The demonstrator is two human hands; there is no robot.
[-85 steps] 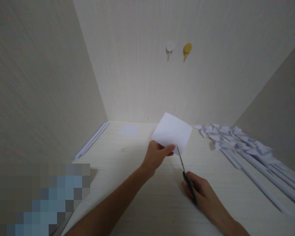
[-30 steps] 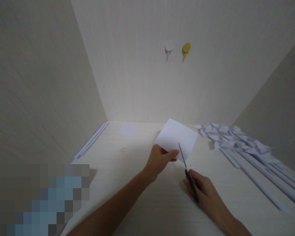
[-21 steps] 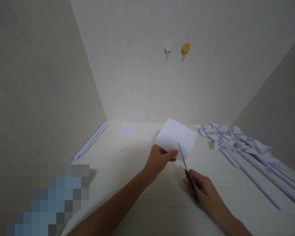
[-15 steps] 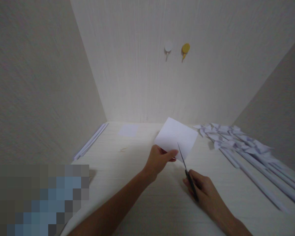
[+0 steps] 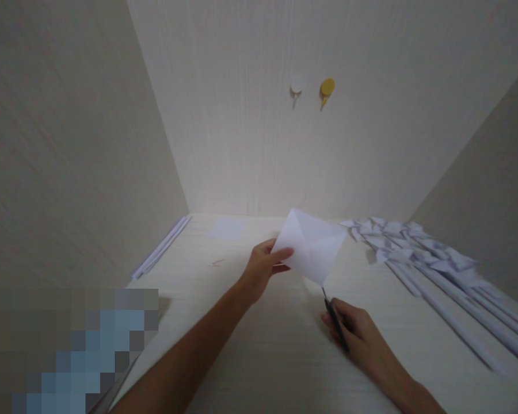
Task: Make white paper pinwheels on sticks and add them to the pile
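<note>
My left hand (image 5: 265, 267) pinches the left corner of a square sheet of white paper (image 5: 313, 244), thumb on top and fingers beneath. The sheet is held above the table, with faint diagonal creases meeting near its middle. My right hand (image 5: 354, 333) is closed round black-handled scissors (image 5: 336, 325), seen edge-on. Only a short length of metal blade shows at the sheet's near corner; the rest of it is hidden by the paper.
Several white paper pinwheels (image 5: 435, 253) on rolled paper sticks (image 5: 453, 333) lie at the right. Another square sheet (image 5: 227, 228) rests at the back, near small thin scraps (image 5: 217, 263). Paper rolls (image 5: 162, 247) lie along the left edge. Two hooks (image 5: 327, 87) are on the wall.
My left hand has shifted left along the paper to its left corner. The blade, earlier visible across the sheet, is now mostly behind it. My right hand has hardly moved.
</note>
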